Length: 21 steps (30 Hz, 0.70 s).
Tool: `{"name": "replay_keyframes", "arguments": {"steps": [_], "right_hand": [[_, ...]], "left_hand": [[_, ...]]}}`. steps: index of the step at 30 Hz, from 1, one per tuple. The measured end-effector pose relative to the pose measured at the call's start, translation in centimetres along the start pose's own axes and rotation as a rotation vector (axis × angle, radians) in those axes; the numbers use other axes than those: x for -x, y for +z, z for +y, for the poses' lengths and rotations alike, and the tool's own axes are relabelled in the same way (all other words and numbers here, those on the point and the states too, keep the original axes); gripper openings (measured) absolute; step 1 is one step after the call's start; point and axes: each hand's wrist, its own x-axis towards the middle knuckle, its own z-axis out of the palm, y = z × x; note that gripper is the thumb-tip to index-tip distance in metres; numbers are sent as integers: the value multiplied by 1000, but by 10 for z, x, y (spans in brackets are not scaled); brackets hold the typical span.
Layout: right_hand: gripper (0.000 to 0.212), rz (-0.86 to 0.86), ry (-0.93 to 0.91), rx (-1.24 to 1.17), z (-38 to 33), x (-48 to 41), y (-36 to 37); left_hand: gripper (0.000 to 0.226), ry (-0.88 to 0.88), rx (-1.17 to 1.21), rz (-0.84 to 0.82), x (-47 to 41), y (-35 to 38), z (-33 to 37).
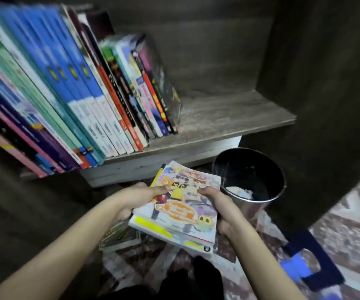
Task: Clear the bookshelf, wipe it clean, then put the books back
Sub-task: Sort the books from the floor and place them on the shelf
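Left hand [132, 199]: I see it gripping the stack of books [181, 211] at its left edge.
Right hand [223, 210]: gripping the right edge.
Stack: held below the shelf [235, 113], beside the bin [252, 167].
Shelf: row of books [77, 94] leaning at left.

Hands: left hand [131, 200] and right hand [222, 210] grip a small stack of comic books [179, 210].
Shelf [229, 118]: row of leaning books [71, 100] at left.
Floor: black bin [261, 176], patterned rug [348, 224].
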Motion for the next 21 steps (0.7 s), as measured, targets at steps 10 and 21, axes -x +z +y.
{"name": "replay_keyframes", "arguments": {"steps": [10, 21], "right_hand": [[27, 116, -319, 3, -87, 133, -38], [36, 183, -505, 232, -140, 116, -51]], "left_hand": [[70, 274, 133, 40, 74, 53, 70], [40, 563, 511, 193, 49, 83, 137]]}}
